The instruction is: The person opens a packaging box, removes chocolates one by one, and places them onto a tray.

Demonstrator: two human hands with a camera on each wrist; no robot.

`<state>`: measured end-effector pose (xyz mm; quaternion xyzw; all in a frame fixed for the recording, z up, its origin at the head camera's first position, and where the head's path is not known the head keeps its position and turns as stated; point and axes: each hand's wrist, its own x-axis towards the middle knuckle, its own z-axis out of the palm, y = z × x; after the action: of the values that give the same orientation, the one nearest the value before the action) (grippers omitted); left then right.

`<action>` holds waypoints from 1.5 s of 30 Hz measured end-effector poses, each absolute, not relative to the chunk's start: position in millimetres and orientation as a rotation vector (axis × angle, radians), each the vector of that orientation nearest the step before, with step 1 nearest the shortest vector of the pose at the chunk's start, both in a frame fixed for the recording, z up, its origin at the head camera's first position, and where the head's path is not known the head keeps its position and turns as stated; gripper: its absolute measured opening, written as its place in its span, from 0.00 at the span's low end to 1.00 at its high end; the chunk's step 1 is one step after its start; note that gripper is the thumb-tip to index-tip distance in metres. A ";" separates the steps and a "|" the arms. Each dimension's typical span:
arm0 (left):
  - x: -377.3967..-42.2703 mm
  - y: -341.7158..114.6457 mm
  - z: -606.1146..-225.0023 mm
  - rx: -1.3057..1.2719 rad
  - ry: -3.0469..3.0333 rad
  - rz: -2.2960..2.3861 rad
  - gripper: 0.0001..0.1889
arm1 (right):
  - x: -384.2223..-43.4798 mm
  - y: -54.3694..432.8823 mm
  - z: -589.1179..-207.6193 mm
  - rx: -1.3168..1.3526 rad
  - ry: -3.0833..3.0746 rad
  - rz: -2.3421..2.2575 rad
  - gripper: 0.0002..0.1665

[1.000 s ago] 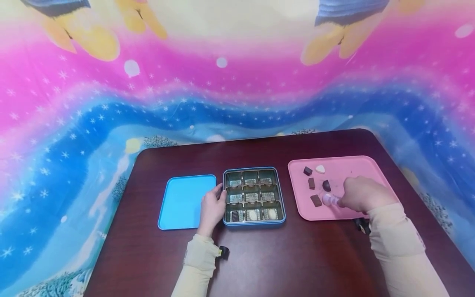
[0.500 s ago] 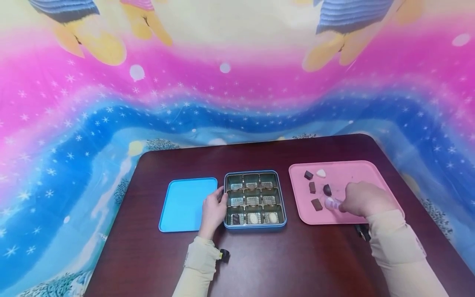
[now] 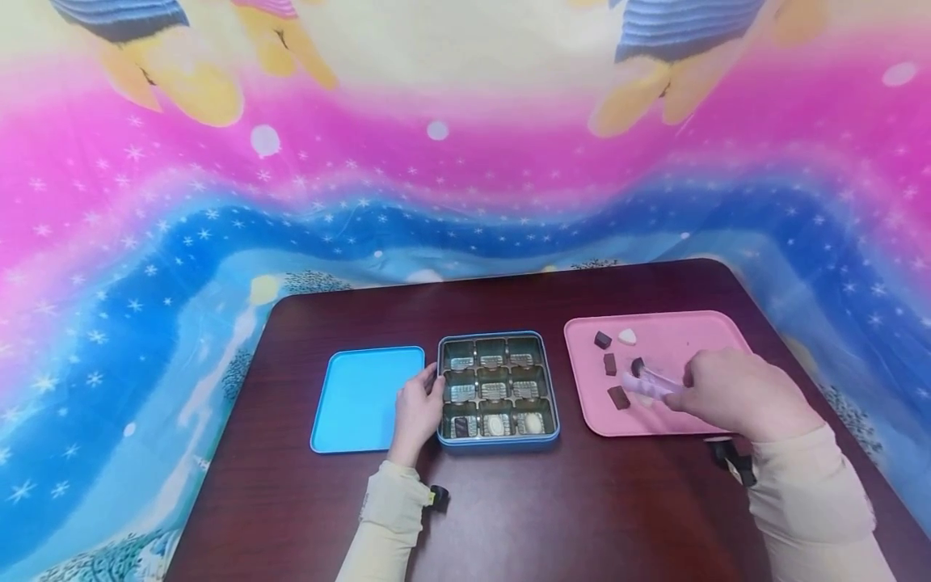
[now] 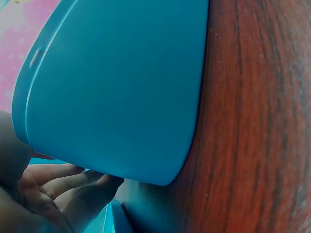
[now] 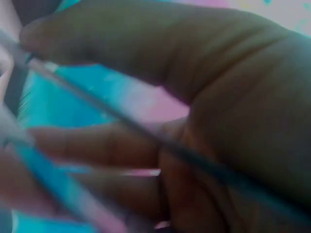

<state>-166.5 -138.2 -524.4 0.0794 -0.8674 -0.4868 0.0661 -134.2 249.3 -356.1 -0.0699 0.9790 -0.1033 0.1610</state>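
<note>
My left hand (image 3: 418, 412) rests against the left side of a blue tin (image 3: 498, 444), fingers along its wall (image 4: 121, 97). Inside, a gold-coloured insert (image 3: 493, 372) is divided into several compartments. The front row holds a dark chocolate (image 3: 461, 426) and two white ones, an oval chocolate (image 3: 496, 424) and a round chocolate (image 3: 533, 423). Over the pink tray (image 3: 705, 331), my right hand (image 3: 745, 396) grips pale purple tongs (image 3: 655, 386). Their tips are beside a dark half-round chocolate (image 3: 637, 366); a pale piece (image 3: 643, 400) shows partly hidden beneath them. The right wrist view is blurred.
A light blue lid (image 3: 367, 400) lies left of the tin. Also on the pink tray are a dark cube (image 3: 602, 339), a white chocolate (image 3: 627, 336) and two brown rectangular pieces, a small one (image 3: 610, 364) and a larger one (image 3: 619, 397). A patterned curtain (image 3: 436, 202) hangs behind the table.
My right hand has shifted right and lifted slightly, and the tongs' tips have moved up-left towards the half-round chocolate. The left hand stays at the tin.
</note>
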 end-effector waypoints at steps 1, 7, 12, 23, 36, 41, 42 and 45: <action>-166.8 -138.6 -524.2 0.243 -2.616 -1.464 0.22 | -132.7 244.0 -353.2 -0.264 2.828 -0.325 0.17; -168.1 -139.1 -523.5 0.251 -2.616 -1.453 0.23 | -131.1 204.9 -344.7 -0.679 2.978 -0.408 0.08; -166.9 -137.6 -524.5 0.225 -2.626 -1.447 0.22 | -133.7 175.3 -344.3 -0.734 2.930 -0.416 0.09; -165.2 -135.6 -525.9 0.229 -2.609 -1.462 0.22 | -139.9 124.7 -373.9 -0.921 2.931 -0.342 0.14; -164.1 -135.0 -527.1 0.227 -2.604 -1.446 0.22 | -143.6 91.9 -396.6 -0.927 2.858 -0.291 0.20; -163.3 -135.1 -528.9 0.227 -2.595 -1.455 0.21 | -142.8 90.1 -396.5 -0.914 2.861 -0.262 0.19; -163.3 -135.3 -529.0 0.228 -2.591 -1.459 0.21 | -142.6 90.1 -395.8 -0.922 2.863 -0.268 0.19; -164.1 -136.0 -528.4 0.229 -2.588 -1.453 0.21 | -143.0 89.1 -393.5 -0.959 2.864 -0.276 0.19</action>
<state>-164.1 -136.0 -528.4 0.0765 -0.8665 -0.4864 0.0824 -143.0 89.1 -393.5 -0.3157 0.9429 -0.0909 0.0541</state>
